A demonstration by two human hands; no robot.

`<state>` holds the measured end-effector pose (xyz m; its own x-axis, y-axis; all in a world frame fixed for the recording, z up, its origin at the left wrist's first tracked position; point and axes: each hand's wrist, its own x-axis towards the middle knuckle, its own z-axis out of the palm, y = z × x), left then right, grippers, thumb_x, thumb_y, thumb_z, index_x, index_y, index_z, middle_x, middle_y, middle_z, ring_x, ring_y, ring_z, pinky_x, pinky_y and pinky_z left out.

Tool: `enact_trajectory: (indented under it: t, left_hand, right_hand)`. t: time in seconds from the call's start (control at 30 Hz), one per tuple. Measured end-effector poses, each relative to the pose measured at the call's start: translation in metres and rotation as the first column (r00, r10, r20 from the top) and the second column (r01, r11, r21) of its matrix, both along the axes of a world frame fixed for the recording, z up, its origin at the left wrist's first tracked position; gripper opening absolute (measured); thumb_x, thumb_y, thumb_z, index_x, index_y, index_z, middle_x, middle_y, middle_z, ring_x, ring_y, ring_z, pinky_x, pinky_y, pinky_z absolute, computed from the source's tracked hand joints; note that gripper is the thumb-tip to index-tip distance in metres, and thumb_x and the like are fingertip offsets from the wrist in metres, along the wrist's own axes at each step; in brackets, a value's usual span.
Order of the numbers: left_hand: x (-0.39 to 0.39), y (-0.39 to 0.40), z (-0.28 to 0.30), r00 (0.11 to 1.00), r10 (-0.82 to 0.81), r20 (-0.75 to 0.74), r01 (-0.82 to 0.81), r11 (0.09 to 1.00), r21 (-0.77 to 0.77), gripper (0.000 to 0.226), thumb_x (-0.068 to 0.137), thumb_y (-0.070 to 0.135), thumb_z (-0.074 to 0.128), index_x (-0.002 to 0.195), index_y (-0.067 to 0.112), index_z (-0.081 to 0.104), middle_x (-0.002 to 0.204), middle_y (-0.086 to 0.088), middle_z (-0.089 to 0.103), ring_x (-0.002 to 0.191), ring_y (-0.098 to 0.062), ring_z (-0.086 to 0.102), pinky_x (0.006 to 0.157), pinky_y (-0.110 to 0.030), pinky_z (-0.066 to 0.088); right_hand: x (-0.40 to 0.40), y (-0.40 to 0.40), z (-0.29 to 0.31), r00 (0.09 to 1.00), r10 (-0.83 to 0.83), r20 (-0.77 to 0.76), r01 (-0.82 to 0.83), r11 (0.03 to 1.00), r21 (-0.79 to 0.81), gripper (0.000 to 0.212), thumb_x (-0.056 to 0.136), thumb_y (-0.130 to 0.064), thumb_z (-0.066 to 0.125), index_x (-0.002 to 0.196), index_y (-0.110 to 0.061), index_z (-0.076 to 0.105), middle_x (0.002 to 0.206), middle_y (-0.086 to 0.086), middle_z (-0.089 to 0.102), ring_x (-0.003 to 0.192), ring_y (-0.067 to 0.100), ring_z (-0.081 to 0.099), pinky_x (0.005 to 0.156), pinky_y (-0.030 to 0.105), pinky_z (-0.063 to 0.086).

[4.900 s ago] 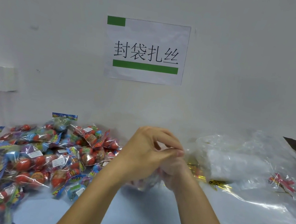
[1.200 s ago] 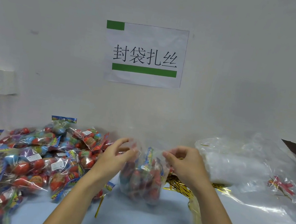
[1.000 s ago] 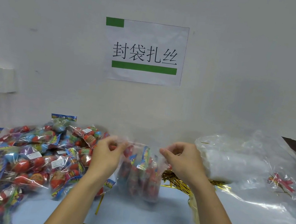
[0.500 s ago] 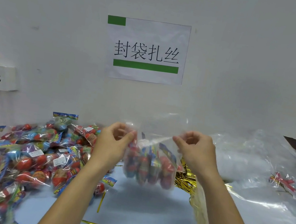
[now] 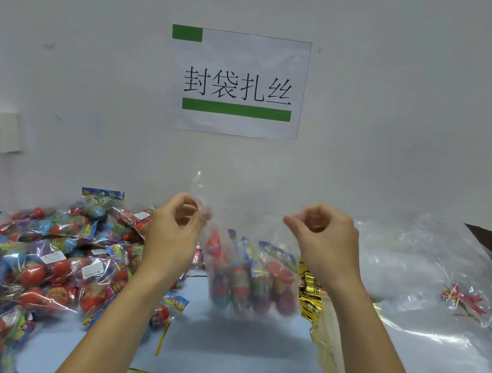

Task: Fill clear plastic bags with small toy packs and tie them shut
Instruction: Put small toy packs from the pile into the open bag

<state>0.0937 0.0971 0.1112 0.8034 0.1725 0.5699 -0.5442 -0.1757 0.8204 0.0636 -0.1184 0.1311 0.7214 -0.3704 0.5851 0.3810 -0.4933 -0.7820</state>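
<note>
- Clear plastic bag [image 5: 252,271]: now hangs clear of the table [image 5: 243,357], its shadow cast on the blue surface below. About 1 s ago its base rested on the table; half a second ago it was already rising, and it now hangs between the 2 hands at about chest level in the view.
- Left hand [image 5: 174,233]: thumb and forefinger pinch the bag's upper left edge, the other fingers curled.
- Right hand [image 5: 323,247]: pinches the upper right edge in the same manner. The 2 hands stand further apart than 1 s ago, so the mouth is drawn flat and taut.
- Toy packs in the bag [image 5: 243,277]: several upright packs with red and blue contents, bunched at the bottom. The exact count cannot be read through the crumpled film.
- Meaning for the task: filling of this bag appears complete. The lift probably settles the packs and frees an empty neck above them for gathering, twisting and tying.
- Gold twist ties [image 5: 163,336]: loose pieces lie on the table below and in front of the bag; a larger gold bundle [image 5: 309,288] lies just behind the right wrist. No tie is on the bag yet.
- Unpacked toy packs [image 5: 34,252]: a heap on the left of the table, apart from the bag.
- Stock of empty bags [image 5: 402,269]: piled at right.
</note>
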Motion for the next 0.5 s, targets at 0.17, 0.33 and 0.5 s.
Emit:
enact_trajectory:
  t: [0.17,0.33,0.5]
  left_hand:
    - [-0.004,-0.004,-0.001,0.998,0.012,0.066,-0.010,1.000,-0.028,0.009,0.090,0.023,0.071,0.081,0.024,0.068,0.080,0.002,0.072,0.077,-0.014,0.067,0.074,-0.033,0.056]
    - [-0.002,0.000,-0.002,0.999,0.005,0.039,-0.004,0.999,-0.037,0.014,0.091,0.021,0.070,0.079,0.025,0.065,0.082,-0.001,0.074,0.084,-0.023,0.070,0.072,-0.030,0.055]
    - [-0.006,0.004,0.004,0.999,0.032,0.039,-0.031,0.999,-0.013,0.020,0.086,0.023,0.075,0.100,0.025,0.061,0.097,0.007,0.069,0.085,-0.002,0.066,0.077,-0.025,0.057]
  right_hand:
    - [-0.002,0.001,-0.004,0.999,-0.022,-0.045,0.021,0.999,-0.025,0.016,0.080,-0.019,0.084,0.073,-0.015,0.070,0.070,-0.005,0.068,0.063,0.003,0.059,0.060,0.015,0.046]
    - [0.000,0.003,-0.005,0.993,0.005,-0.121,-0.013,0.998,-0.065,0.018,0.081,-0.022,0.083,0.072,-0.019,0.067,0.071,-0.005,0.068,0.064,0.004,0.061,0.064,0.020,0.049]
    - [-0.002,0.002,-0.003,0.988,0.005,-0.157,-0.015,0.998,-0.066,0.017,0.082,-0.021,0.081,0.080,-0.022,0.065,0.077,-0.004,0.067,0.070,0.012,0.063,0.061,0.024,0.046]
